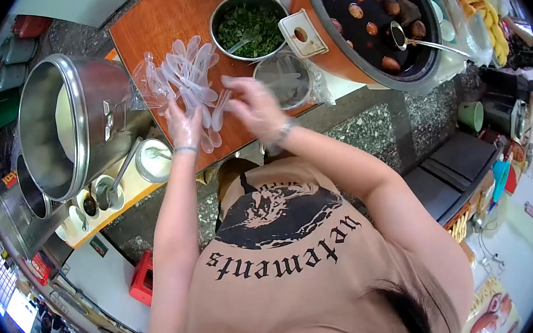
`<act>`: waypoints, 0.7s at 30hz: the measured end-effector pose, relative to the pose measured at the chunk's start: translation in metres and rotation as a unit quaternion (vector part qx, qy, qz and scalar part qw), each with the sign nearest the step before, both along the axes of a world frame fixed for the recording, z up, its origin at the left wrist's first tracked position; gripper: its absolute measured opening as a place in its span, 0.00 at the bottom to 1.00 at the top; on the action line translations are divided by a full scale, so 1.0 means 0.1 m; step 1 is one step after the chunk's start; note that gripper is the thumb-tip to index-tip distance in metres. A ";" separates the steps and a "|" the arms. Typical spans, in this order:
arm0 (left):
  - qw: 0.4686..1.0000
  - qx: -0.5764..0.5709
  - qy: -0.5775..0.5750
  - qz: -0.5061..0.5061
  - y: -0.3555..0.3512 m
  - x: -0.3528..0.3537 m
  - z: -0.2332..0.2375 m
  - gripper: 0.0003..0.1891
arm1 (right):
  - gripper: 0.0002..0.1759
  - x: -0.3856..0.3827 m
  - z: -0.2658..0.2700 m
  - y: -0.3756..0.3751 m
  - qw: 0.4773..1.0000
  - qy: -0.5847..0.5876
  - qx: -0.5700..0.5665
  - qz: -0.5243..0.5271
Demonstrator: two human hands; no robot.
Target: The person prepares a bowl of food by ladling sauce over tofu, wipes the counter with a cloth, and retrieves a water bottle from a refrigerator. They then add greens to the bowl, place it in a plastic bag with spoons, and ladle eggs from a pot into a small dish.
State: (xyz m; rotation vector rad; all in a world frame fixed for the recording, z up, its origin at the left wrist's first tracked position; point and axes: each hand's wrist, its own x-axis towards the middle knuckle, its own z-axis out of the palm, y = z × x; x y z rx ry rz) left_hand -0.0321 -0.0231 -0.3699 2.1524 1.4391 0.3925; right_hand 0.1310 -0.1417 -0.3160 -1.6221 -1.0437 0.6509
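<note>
A pile of clear plastic spoons [190,74] lies on the reddish-brown wooden table [143,21]. My left hand [184,124], in a thin clear glove, touches the lower left side of the pile, its fingertips at the spoons. To the right, my right hand [259,108] is blurred by motion; a few spoons are at its fingertips, and whether it grips them is unclear. Just beyond it stands a clear round container [282,78] with spoons inside. Behind that sits a metal bowl of chopped greens [250,32] with a spoon in it.
A large pot [309,8] of dark liquid with eggs and a ladle [424,42] stands at the upper right. On the left are a tall steel pot [92,119], a white-filled bowl [153,161] and small sauce bowls. Crumpled clear plastic [148,88] lies beside the spoons.
</note>
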 end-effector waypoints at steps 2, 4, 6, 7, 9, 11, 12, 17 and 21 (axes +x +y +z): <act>0.998 0.004 -0.056 -0.031 -0.19 0.06 0.13 0.29 | 0.12 0.36 0.15 -0.27 0.988 0.011 -0.149 -0.023; 0.983 0.027 -0.126 -0.129 -0.39 0.25 0.25 0.30 | 0.11 0.63 -0.16 -0.35 0.955 -0.182 -0.227 0.052; 0.964 0.024 -0.127 -0.231 -0.56 0.57 0.38 0.30 | 0.14 0.77 -0.53 -0.26 0.884 -0.254 -0.349 0.181; 0.957 0.000 -0.113 -0.266 -0.63 0.71 0.40 0.30 | 0.16 0.76 -0.57 -0.19 0.855 -0.282 -0.375 0.221; 0.958 -0.006 -0.083 -0.276 -0.78 0.88 0.35 0.29 | 0.24 0.69 -0.46 -0.03 0.829 -0.318 -0.418 0.191; 0.952 -0.001 -0.111 -0.286 -0.83 0.93 0.19 0.29 | 0.31 0.68 -0.41 0.00 0.796 -0.313 -0.475 0.206; 0.958 0.004 -0.087 -0.273 -0.85 0.95 0.15 0.29 | 0.30 0.74 -0.60 0.04 0.783 -0.335 -0.471 0.230; 0.971 -0.040 -0.056 -0.227 -0.90 0.98 0.17 0.28 | 0.17 0.84 -0.48 -0.04 0.809 -0.351 -0.381 0.279; 0.971 0.038 -0.069 -0.228 -0.82 1.09 0.29 0.25 | 0.12 0.96 -0.38 -0.33 0.969 -0.071 -0.219 0.091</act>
